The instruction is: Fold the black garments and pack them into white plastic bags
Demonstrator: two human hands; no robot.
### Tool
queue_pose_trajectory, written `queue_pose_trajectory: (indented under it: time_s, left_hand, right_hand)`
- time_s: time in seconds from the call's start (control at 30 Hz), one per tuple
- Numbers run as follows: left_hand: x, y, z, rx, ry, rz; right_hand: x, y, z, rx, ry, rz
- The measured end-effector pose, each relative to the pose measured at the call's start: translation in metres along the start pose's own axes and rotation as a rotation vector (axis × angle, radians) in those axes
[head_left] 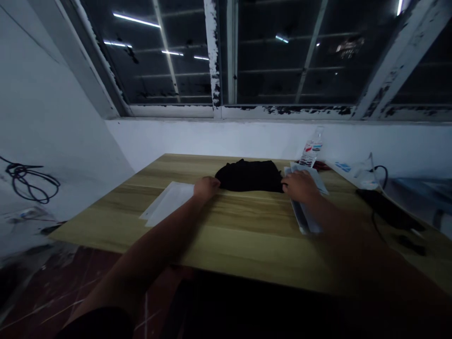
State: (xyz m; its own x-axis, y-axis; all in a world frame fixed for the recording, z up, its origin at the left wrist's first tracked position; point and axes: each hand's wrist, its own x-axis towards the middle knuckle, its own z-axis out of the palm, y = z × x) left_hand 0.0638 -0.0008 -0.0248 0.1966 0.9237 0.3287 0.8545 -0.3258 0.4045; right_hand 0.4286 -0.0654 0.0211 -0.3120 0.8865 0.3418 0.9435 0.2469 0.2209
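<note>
Head view: left hand, right hand on crumpled black fabric; fingers grip unclear.

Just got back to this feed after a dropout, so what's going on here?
A person stands at a wood-grain table. Their left hand touches the left edge of a crumpled black cloth. Their right hand is at its right edge, above a pale stack of flat packets. White paper sheets lie to the left; a clear plastic water bottle stands behind.

Up top, a paint-peeling window frame over dark glass, white wall beneath, wood-grain tabletop, red floor lower left!
</note>
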Motion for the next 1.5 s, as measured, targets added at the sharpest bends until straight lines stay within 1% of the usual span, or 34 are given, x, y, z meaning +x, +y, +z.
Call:
queue_pose_trajectory:
  time_s: [0.1, 0.17, 0.2, 0.23, 0.27, 0.3, 0.33, 0.37, 0.4, 0.43, 0.47, 0.5, 0.53, 0.57, 0.6, 0.63, 0.7, 0.73, 0.77, 0.83, 0.9, 1.03, 1.1, 1.17, 1.23, 1.3, 1.33, 1.4, 1.43, 1.47, 1.5]
  left_hand:
    - [0.001, 0.007, -0.009, -0.016, 0.111, 0.014]
    - [0.000, 0.010, -0.022, -0.056, 0.262, 0.049]
    - [-0.001, 0.009, -0.031, -0.103, 0.351, 0.089]
    - [-0.002, 0.007, -0.041, -0.178, 0.416, 0.155]
    - [-0.004, 0.004, -0.050, -0.282, 0.438, 0.239]
    - [-0.005, 0.000, -0.059, -0.409, 0.409, 0.325]
    - [-0.007, -0.004, -0.067, -0.540, 0.338, 0.391]
    - [-0.008, -0.007, -0.073, -0.651, 0.254, 0.424]
    - [-0.009, -0.010, -0.076, -0.719, 0.175, 0.415]
    - [-0.010, -0.012, -0.078, -0.733, 0.123, 0.366]
    - [-0.010, -0.012, -0.077, -0.689, 0.094, 0.290]
    - [-0.010, -0.011, -0.075, -0.601, 0.068, 0.211]
    - [-0.010, -0.010, -0.073, -0.489, 0.029, 0.141]
    - [-0.011, -0.008, -0.070, -0.380, -0.031, 0.086]
    - [-0.011, -0.006, -0.067, -0.291, -0.110, 0.050]
    - [-0.012, -0.005, -0.065, -0.228, -0.206, 0.033]
    - [-0.014, -0.004, -0.062, -0.171, -0.389, 0.039]
    - [-0.015, -0.004, -0.061, -0.167, -0.447, 0.051]
    - [-0.016, -0.005, -0.060, -0.170, -0.477, 0.060]
    - [-0.015, -0.007, -0.058, -0.186, -0.468, 0.059]
    - [-0.014, -0.011, -0.057, -0.233, -0.411, 0.036]
    - [-0.009, -0.021, -0.059, -0.367, -0.236, -0.065]
    - [-0.008, -0.026, -0.059, -0.390, -0.173, -0.117]
    - [-0.008, -0.029, -0.059, -0.387, -0.154, -0.138]
    - [-0.008, -0.029, -0.059, -0.392, -0.165, -0.131]
    - [-0.008, -0.027, -0.062, -0.468, -0.151, -0.101]
    - [-0.009, -0.027, -0.065, -0.530, -0.129, -0.081]
    - [-0.010, -0.026, -0.073, -0.672, -0.072, -0.021]
    - [-0.011, -0.027, -0.079, -0.740, -0.064, 0.024]
    - [-0.013, -0.028, -0.085, -0.801, -0.091, 0.079]
    - [-0.014, -0.030, -0.091, -0.857, -0.153, 0.137]
  right_hand:
    - [0.007, 0.001, -0.010, 0.050, 0.109, 0.100]
    - [0.007, 0.007, -0.024, 0.116, 0.232, 0.181]
    - [0.005, 0.012, -0.033, 0.176, 0.294, 0.200]
    - [0.001, 0.018, -0.043, 0.275, 0.332, 0.184]
    - [-0.005, 0.025, -0.053, 0.407, 0.337, 0.135]
    - [-0.013, 0.032, -0.063, 0.563, 0.256, 0.020]
    - [-0.020, 0.038, -0.072, 0.722, 0.101, -0.127]
    - [-0.027, 0.043, -0.079, 0.851, -0.080, -0.249]
    - [-0.032, 0.045, -0.083, 0.942, -0.239, -0.325]
    - [-0.036, 0.044, -0.084, 0.995, -0.341, -0.349]
    - [-0.038, 0.039, -0.081, 1.004, -0.372, -0.321]
    - [-0.038, 0.032, -0.074, 0.967, -0.339, -0.255]
    - [-0.036, 0.022, -0.065, 0.889, -0.272, -0.181]
    - [-0.034, 0.011, -0.054, 0.761, -0.198, -0.104]
    - [-0.031, 0.000, -0.043, 0.597, -0.176, -0.052]
    - [-0.028, -0.011, -0.033, 0.468, -0.196, -0.049]
    - [-0.025, -0.027, -0.018, 0.333, -0.244, -0.066]
    - [-0.024, -0.031, -0.013, 0.295, -0.265, -0.076]
    - [-0.024, -0.034, -0.011, 0.268, -0.272, -0.072]
    - [-0.023, -0.033, -0.010, 0.215, -0.267, -0.043]
    - [-0.022, -0.026, -0.011, 0.231, -0.235, 0.009]
    - [-0.020, -0.003, -0.008, 0.392, -0.117, 0.156]
    - [-0.020, 0.006, -0.005, 0.482, -0.076, 0.209]
    - [-0.021, 0.012, -0.003, 0.588, -0.050, 0.223]
    - [-0.021, 0.014, -0.002, 0.710, -0.028, 0.204]
    - [-0.021, 0.016, -0.002, 0.831, 0.027, 0.196]
    - [-0.022, 0.018, -0.004, 0.895, 0.075, 0.197]
    - [-0.024, 0.025, -0.012, 1.038, 0.163, 0.156]
    - [-0.027, 0.029, -0.019, 1.113, 0.154, 0.077]
    - [-0.029, 0.033, -0.026, 1.179, 0.076, -0.048]
    - [-0.032, 0.037, -0.034, 1.227, -0.063, -0.202]
